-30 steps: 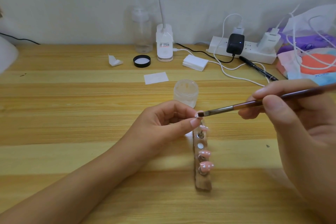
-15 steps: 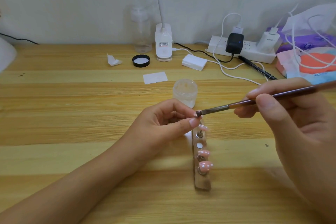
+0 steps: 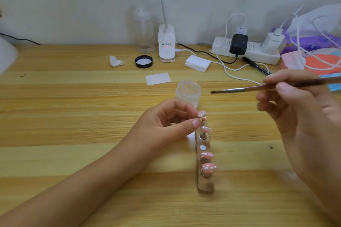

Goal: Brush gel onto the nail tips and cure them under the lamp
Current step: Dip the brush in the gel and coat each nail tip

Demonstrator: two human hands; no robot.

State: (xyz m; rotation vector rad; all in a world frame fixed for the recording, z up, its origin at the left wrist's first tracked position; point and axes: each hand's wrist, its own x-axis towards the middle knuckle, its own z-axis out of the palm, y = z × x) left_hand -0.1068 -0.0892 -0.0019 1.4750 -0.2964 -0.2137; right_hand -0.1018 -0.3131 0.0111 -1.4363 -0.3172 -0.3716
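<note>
My left hand (image 3: pixel 166 123) pinches the small stand of a pink nail tip (image 3: pixel 201 114) with white dots, just above the far end of a wooden holder strip (image 3: pixel 204 186). Three more pink tips sit on the strip (image 3: pixel 207 130) (image 3: pixel 207 154) (image 3: pixel 208 168). My right hand (image 3: pixel 299 108) grips a brown-handled gel brush (image 3: pixel 239 89), its bristles lifted clear of the tip, up and to the right of it. An open clear gel jar (image 3: pixel 188 92) stands just behind my left hand. A white gooseneck lamp (image 3: pixel 166 44) stands at the back by the wall.
A black jar lid (image 3: pixel 143 61), a clear pump bottle (image 3: pixel 144 29), paper scraps (image 3: pixel 158 78), a white pad stack (image 3: pixel 197 63), a power strip (image 3: pixel 247 51) with chargers and cables, a black pen (image 3: pixel 256 65) and bags at the far right (image 3: pixel 313 46) lie on the wooden table (image 3: pixel 73 107).
The brush has lifted off the held nail tip and moved up and to the right. My left hand still holds the tip in about the same place.
</note>
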